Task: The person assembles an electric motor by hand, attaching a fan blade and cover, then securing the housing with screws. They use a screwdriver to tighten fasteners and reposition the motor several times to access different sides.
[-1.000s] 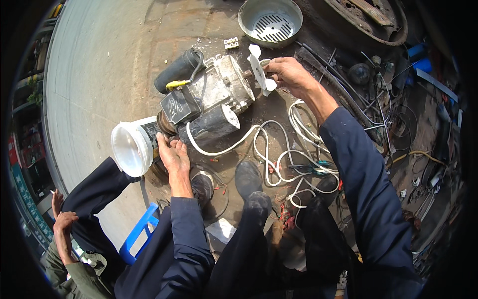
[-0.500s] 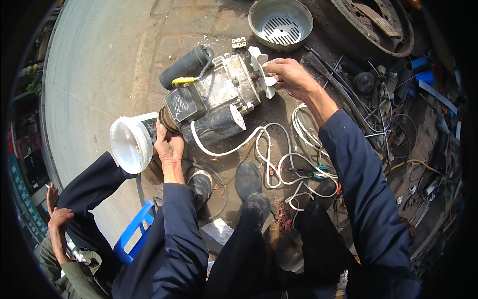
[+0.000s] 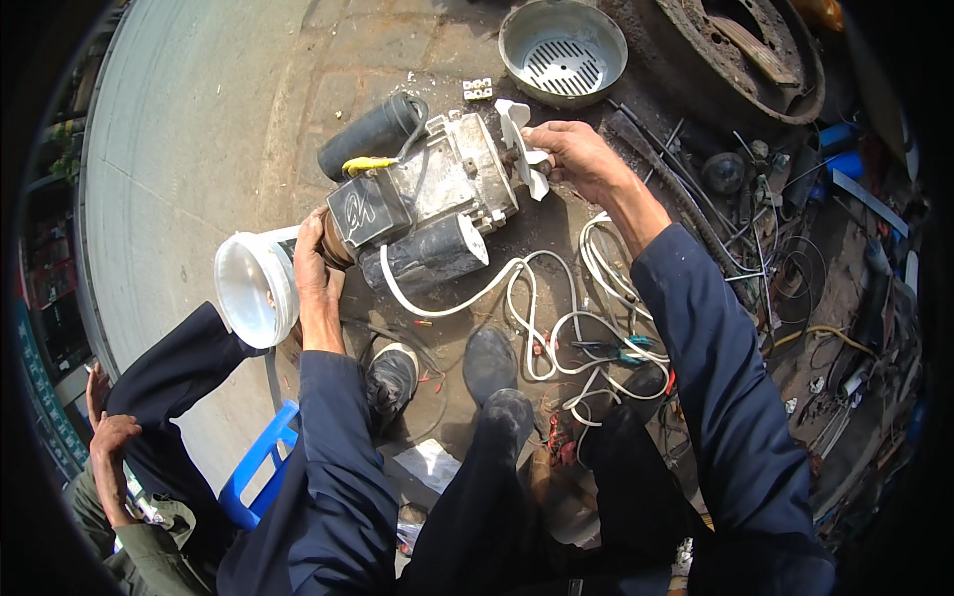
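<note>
The motor [image 3: 462, 174] is found lying on its side on the ground, ahead of the person's feet. A white fan [image 3: 513, 121] is seen at its right end, just beside the end face; whether it is fully seated on the shaft cannot be told.

The fan is held by the right hand [image 3: 579, 159]: thumb and fingers are closed on its outer side, the tips being partly hidden by a blade. The left hand [image 3: 316, 268] is placed at the opposite end, against a round brown part [image 3: 338, 236] beside the black box [image 3: 366, 212]. Its fingers are held together and curled; whether they are clamped cannot be told. A white bucket [image 3: 246, 290] is noted just to the left of that hand.

The step in hand is judged to be the working of the fan at the shaft end, the motor being steadied or turned from the other end. For the next move, the fan would need to be kept square to the shaft, force being applied near its middle rather than at the thin blade tips.

A slotted metal cover [image 3: 515, 55] is observed beyond the fan, apart from the motor. White cable [image 3: 538, 348] is lying in loose loops nearer the feet.
</note>
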`<state>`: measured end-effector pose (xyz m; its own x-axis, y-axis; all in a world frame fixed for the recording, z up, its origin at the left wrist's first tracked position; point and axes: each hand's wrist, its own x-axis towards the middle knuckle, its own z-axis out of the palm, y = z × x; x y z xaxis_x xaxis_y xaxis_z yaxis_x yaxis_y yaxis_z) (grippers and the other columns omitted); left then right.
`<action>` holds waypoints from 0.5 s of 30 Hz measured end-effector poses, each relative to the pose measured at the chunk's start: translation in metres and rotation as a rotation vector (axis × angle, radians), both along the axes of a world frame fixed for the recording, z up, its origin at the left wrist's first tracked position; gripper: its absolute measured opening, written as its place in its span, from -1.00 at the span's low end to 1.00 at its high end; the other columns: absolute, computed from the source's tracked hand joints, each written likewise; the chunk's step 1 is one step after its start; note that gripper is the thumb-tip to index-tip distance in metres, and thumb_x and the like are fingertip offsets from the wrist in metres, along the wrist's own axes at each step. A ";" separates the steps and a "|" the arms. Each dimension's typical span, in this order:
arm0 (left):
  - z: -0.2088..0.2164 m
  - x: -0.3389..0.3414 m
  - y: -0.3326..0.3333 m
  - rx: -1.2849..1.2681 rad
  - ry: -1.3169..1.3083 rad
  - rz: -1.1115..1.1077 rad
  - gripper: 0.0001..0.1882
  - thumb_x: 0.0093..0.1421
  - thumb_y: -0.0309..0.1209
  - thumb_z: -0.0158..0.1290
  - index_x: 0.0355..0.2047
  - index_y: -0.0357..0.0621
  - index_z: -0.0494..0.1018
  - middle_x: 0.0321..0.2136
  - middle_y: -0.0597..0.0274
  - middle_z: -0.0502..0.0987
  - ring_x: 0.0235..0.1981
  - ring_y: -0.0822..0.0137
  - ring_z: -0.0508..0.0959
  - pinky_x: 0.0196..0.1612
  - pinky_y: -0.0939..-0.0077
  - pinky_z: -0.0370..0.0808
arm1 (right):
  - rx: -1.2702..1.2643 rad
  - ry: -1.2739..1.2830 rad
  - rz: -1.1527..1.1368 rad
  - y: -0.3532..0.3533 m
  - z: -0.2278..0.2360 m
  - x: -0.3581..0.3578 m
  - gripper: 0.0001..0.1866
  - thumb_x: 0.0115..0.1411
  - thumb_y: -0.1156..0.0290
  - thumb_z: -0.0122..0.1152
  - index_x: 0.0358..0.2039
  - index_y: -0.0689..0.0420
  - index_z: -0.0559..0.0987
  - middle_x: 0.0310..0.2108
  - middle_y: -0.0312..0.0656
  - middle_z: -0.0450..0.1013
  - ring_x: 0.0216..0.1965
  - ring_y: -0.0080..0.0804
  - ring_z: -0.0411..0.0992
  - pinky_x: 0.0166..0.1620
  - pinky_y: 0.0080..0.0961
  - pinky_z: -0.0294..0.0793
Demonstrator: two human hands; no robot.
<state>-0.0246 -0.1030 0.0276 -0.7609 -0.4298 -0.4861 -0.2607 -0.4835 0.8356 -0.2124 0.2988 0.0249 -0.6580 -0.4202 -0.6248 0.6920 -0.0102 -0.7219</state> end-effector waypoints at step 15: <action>-0.002 0.018 0.023 -0.040 0.260 0.188 -0.65 0.24 -0.59 0.02 0.05 -0.16 0.45 0.23 -0.02 0.56 0.31 0.07 0.51 0.49 0.06 0.38 | 0.065 0.039 0.071 -0.008 0.002 -0.004 -0.76 0.31 0.29 0.52 -0.25 0.20 0.68 -0.44 -0.32 0.54 -0.52 -0.61 0.39 -0.50 -0.56 0.31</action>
